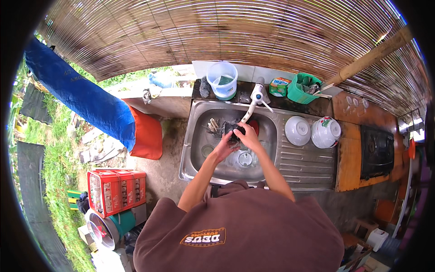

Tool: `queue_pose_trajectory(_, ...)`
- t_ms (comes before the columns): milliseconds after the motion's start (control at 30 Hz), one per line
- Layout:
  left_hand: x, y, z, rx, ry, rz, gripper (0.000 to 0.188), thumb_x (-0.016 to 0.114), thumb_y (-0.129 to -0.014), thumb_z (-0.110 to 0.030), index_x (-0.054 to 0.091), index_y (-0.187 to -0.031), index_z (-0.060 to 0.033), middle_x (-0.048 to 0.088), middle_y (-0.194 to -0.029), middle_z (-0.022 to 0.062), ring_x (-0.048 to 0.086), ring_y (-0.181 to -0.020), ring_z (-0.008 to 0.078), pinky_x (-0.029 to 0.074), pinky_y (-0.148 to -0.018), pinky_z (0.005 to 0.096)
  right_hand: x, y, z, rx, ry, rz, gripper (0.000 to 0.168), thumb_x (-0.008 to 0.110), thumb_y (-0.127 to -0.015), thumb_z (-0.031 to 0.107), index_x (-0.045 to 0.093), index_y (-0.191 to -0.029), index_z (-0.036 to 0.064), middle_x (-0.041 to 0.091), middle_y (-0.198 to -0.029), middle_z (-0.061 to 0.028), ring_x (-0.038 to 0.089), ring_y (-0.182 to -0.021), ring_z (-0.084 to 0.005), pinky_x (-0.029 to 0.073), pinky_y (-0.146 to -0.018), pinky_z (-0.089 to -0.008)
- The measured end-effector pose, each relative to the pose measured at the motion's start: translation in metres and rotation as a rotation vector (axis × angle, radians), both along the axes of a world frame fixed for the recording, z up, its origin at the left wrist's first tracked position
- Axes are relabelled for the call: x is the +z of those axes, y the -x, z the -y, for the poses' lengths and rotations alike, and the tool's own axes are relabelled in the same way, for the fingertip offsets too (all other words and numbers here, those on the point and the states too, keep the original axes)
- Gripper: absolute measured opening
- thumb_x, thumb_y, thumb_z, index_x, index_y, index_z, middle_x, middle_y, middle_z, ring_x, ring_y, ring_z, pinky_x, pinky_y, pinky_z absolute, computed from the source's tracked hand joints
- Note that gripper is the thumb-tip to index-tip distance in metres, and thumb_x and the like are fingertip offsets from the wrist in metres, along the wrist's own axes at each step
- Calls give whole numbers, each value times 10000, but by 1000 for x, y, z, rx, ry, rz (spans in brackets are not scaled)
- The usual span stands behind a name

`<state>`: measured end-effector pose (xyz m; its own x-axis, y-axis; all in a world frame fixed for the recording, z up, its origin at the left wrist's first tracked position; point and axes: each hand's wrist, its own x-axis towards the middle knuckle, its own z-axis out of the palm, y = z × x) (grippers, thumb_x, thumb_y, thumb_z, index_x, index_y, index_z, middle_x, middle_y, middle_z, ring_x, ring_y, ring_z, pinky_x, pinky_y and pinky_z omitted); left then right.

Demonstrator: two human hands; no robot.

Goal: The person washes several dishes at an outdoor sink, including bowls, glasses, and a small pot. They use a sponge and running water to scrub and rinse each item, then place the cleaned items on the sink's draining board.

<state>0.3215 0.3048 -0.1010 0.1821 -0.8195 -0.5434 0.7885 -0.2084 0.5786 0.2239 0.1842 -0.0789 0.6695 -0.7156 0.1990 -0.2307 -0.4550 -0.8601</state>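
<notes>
Both hands are inside a stainless steel sink (200, 170), below the spout of a white tap (253, 105). My left hand (224, 148) holds the near left side of a small black object (231, 128), its fingers partly spread. On the right side, my right hand (249, 136) grips the same object, which looks wet; its exact kind is unclear. A drinking glass (245, 159) rests on the sink bottom nearer to me, and another glass (208, 150) lies left of my hands. Light-coloured utensils (213, 125) stand at the left, and a red item (254, 128) is partly hidden behind my right hand.
White bowls (297, 131) sit upside down on the ribbed drainboard (306, 170). Along the back ledge are a clear plastic tub (222, 80), a dish soap pouch (279, 86) and a green utensil basket (302, 93). A black stove (376, 152) is at right, a red crate (117, 192) at left.
</notes>
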Motion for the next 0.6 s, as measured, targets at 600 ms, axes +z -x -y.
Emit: queue_pose_trajectory(600, 26, 1, 1, 100, 59, 102, 678, 538, -972, -352, 123, -1492, -220, 357, -1452, 38, 372, -1325, 235, 361, -1019, 509, -11, 0, 18, -76, -752, -23, 212, 511, -973, 246, 632, -1044, 87, 590, -889, 34, 519, -829, -71, 418, -682, -251)
